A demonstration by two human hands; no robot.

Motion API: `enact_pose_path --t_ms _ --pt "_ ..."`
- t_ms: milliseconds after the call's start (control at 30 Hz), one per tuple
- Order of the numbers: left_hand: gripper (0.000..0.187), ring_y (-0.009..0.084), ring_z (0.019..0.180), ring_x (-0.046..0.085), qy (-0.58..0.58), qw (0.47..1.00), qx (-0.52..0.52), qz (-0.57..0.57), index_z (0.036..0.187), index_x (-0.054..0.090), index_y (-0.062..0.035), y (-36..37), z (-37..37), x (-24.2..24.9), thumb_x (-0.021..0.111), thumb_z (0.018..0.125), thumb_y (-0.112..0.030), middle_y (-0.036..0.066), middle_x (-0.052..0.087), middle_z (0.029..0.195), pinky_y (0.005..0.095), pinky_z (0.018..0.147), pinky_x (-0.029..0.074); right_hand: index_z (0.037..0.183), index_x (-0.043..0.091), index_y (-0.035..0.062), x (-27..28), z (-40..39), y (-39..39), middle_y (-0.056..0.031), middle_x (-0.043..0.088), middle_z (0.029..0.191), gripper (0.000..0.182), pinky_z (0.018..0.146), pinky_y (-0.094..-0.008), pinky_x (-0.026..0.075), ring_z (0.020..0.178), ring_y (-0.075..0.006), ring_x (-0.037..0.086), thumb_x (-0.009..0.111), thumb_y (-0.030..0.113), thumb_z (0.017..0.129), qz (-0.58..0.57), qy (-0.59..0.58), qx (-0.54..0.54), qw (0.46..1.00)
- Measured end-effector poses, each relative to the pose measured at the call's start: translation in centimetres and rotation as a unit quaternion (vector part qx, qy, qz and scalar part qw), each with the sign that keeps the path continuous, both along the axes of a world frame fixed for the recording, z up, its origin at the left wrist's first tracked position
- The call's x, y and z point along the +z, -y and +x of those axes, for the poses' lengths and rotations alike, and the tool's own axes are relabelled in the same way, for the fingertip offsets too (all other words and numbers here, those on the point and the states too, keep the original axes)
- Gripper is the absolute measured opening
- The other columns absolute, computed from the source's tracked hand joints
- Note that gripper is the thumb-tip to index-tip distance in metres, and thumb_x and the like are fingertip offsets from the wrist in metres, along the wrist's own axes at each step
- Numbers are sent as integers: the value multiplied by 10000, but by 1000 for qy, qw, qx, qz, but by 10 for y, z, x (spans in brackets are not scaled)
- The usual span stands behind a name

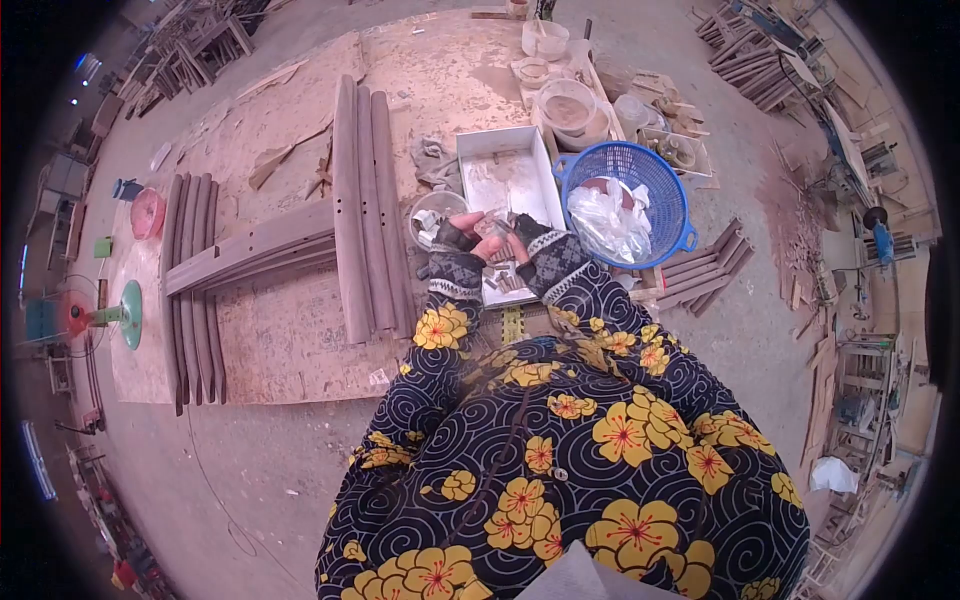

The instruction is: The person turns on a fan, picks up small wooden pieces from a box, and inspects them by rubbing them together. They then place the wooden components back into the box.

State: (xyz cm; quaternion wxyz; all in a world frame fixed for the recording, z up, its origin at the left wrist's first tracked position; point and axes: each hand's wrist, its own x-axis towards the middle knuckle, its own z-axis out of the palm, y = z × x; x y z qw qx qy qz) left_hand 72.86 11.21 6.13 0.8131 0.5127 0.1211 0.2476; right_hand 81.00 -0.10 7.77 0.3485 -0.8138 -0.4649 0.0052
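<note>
Both my hands wear dark patterned fingerless gloves and meet over a white rectangular tray [505,172]. My left hand [458,235] and my right hand [527,232] together pinch a small clear plastic bag [492,228] holding small pieces. Small metal parts [503,279] lie in the near end of the tray below my hands. A clear round container [432,213] with bits inside sits just left of my left hand. My sleeves are dark with yellow flowers.
A blue basket [660,180] with crumpled clear plastic stands to the right. Long dark wooden slats [360,200] and a second bundle [190,290] lie on the plywood board [290,340]. Tubs and bowls [570,105] crowd the far side. More slats [705,270] lie right.
</note>
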Motion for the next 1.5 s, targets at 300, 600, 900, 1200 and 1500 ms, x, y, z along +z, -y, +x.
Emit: enact_pose_path --t_ms 300,600,900,1200,1500 --pt "341 123 795 520 -90 991 71 68 1023 486 -17 6 -5 4 636 719 -45 48 557 880 229 723 413 993 482 31 21 -8 8 -159 536 884 286 664 -388 441 810 -309 541 486 224 782 -88 -31 17 996" --pt "332 134 764 552 -2 996 86 39 997 492 1 4 -1 27 650 707 -35 73 572 867 230 683 456 982 496 19 -4 -12 27 -174 548 896 289 706 -406 427 805 -338 538 453 244 807 -56 -26 10 998" --pt "424 166 769 554 -143 986 -30 -80 1120 418 7 -8 20 -56 603 743 -52 114 552 928 270 620 483 979 500 18 -20 -21 96 -177 549 899 292 714 -406 425 811 -338 537 446 251 812 -116 -80 -86 986" --pt "353 166 793 531 -145 958 73 238 1041 519 -39 -52 19 -51 616 721 -154 90 560 924 281 693 433 976 503 16 -42 -36 128 -181 550 903 296 721 -407 423 817 -338 537 439 257 817 -139 -117 -129 975" --pt "345 311 844 541 -429 656 -121 608 927 563 -81 -73 12 -6 591 694 -334 151 565 887 384 755 431 973 507 15 -58 -33 107 -185 551 906 301 728 -408 422 823 -339 536 433 264 821 -185 -139 -96 968"
